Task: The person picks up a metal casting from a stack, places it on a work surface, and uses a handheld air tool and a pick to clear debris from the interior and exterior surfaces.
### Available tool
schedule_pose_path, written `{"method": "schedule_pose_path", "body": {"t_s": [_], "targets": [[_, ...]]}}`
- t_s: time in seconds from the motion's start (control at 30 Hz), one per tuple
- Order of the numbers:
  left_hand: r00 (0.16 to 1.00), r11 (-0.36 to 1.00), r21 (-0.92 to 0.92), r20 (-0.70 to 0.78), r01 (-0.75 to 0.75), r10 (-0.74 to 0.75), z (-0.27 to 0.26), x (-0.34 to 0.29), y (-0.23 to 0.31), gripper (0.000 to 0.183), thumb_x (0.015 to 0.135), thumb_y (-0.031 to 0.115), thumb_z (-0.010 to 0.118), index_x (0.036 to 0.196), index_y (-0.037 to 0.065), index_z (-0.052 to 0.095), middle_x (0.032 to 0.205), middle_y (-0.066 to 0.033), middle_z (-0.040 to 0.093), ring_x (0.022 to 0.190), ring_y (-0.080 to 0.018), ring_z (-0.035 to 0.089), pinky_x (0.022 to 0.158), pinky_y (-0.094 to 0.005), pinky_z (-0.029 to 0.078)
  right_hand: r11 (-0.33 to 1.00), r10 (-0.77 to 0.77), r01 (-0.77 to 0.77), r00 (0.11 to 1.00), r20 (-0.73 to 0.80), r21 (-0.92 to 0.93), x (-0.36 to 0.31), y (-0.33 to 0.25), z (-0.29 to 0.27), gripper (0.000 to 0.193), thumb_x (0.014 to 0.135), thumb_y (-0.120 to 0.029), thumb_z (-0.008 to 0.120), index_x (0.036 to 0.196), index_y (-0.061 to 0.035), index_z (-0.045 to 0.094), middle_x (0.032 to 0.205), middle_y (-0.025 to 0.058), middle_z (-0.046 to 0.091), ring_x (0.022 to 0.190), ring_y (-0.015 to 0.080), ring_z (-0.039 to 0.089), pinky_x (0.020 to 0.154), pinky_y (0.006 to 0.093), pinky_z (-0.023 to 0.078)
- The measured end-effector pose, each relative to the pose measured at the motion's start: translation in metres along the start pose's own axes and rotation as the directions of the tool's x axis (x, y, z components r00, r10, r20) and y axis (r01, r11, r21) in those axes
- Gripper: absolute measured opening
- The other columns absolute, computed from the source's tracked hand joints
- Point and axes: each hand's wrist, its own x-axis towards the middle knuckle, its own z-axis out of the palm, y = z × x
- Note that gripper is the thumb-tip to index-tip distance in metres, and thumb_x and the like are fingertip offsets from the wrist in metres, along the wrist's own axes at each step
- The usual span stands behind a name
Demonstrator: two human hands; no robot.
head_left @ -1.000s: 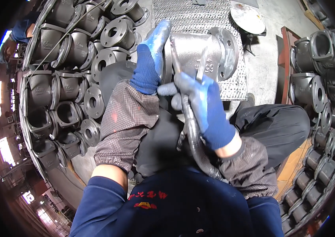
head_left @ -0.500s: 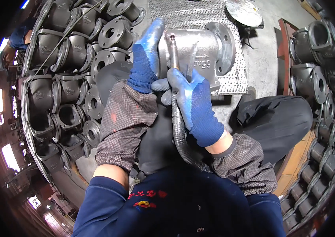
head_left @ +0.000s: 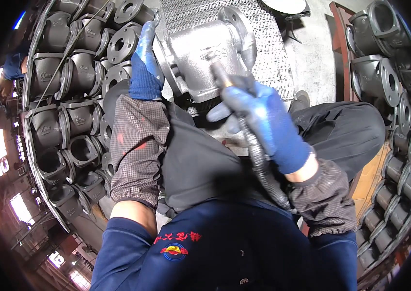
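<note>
The scene is seen through a single fisheye view, worn on the head and aimed steeply down at close range. The person's torso and forearms are taken in from the lower edge, and straight lines are bent toward the dark rim.

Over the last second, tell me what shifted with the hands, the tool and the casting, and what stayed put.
The right hand drew its hose-fed tool from the middle of the grey flanged valve casting over to its right side, the tip now meeting the body near the right flange. The left hand stayed gripping the left flange, and nothing was let go. The stacked dark castings on the left did not move.
</note>
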Motion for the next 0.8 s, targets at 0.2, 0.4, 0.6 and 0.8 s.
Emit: {"method": "schedule_pose_path", "body": {"t_s": [0.2, 0.4, 0.6, 0.8], "targets": [[0.984, 0.999, -0.041, -0.177, 0.001, -0.008, -0.005, 0.007, 0.004, 0.037, 0.092, 0.032, 0.047, 0.117, 0.004, 0.053, 0.109, -0.0125, 0.057, 0.101, -0.0225, 0.058, 0.086, -0.0349, 0.05, 0.647, -0.581, 0.505, 0.812, 0.06, -0.571, 0.018, -0.054, -0.08, 0.032, 0.089, -0.015, 0.045, 0.108, 0.0091, 0.054, 0.101, 0.0181, 0.062, 0.077, 0.0159, 0.062, 0.063, 0.0214, 0.049], [0.981, 0.99, 0.064, -0.136, -0.127, 0.135, -0.016, 0.02, -0.01, 0.043, 0.094, 0.036, 0.045, 0.123, 0.004, 0.05, 0.118, -0.0098, 0.055, 0.107, -0.0192, 0.054, 0.092, -0.0299, 0.043, 0.879, -0.386, 0.367, 0.922, -0.004, -0.305, 0.083, -0.057, -0.116, 0.039, 0.091, -0.022, 0.048, 0.111, 0.0113, 0.051, 0.113, 0.0223, 0.055, 0.097, 0.025, 0.063, 0.067, 0.0216, 0.054], [0.991, 0.99, 0.03, 0.022, -0.136, 0.135, -0.018, 0.018, -0.01, 0.042, 0.096, 0.023, 0.04, 0.13, -0.001, 0.041, 0.131, -0.0156, 0.046, 0.122, -0.0231, 0.044, 0.104, -0.0317, 0.035, 0.921, -0.151, 0.046, 0.958, -0.245, -0.388, 0.15, -0.037, -0.11, 0.029, 0.092, -0.014, 0.045, 0.112, 0.0022, 0.058, 0.09, 0.0124, 0.062, 0.077, 0.0181, 0.063, 0.073, 0.0247, 0.052], [0.99, 0.998, -0.07, -0.142, 0.004, -0.014, 0.005, 0.021, -0.001, 0.034, 0.092, 0.011, 0.045, 0.122, -0.004, 0.049, 0.121, -0.0141, 0.054, 0.114, -0.021, 0.051, 0.097, -0.0314, 0.042, 0.721, -0.091, -0.048, 0.983, -0.162, -0.691, 0.175, -0.049, -0.093, 0.041, 0.09, -0.032, 0.045, 0.1, 0.0054, 0.059, 0.086, 0.0117, 0.064, 0.069, 0.0143, 0.057, 0.07, 0.0294, 0.046]]}}
